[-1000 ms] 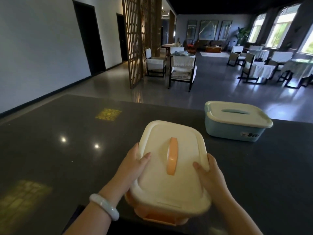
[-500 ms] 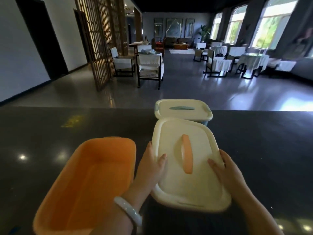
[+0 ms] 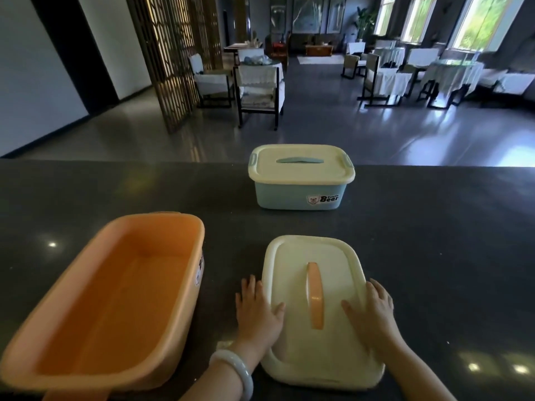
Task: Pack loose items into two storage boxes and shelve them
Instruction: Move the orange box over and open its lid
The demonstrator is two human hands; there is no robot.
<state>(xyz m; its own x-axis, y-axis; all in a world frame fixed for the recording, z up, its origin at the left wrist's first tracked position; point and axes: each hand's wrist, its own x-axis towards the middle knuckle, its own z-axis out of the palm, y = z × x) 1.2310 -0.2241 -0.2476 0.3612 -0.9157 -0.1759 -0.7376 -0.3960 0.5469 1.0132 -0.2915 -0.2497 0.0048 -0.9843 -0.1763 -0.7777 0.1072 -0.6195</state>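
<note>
The counter [image 3: 434, 227] is dark and glossy, so the lid [image 3: 315, 308] is best lowered flat and let go only once its whole rim is seated; a tilted release could let it slide. It is judged to be resting on the counter now, just right of the orange box [image 3: 110, 299] and well short of the blue box [image 3: 301, 178], which is closed and sits at the far edge. The orange box stands open and appears empty, so room beside it should be kept free for loading. No loose items are in view, so they must be fetched next.

The lid is flanked by both hands. The left hand [image 3: 257, 311] lies with fingers straight along the lid's left edge, thumb laid on top. The right hand [image 3: 373, 311] is spread the same way on the right edge. Nothing is gripped tightly; the lid is merely steadied between relaxed, extended fingers. A pale bangle [image 3: 234, 369] is worn on the left wrist.

Compared with half a second earlier, the lid is seen lower and flatter, the fingers are less curled round its rim, and the blue box is no longer partly hidden behind it.
</note>
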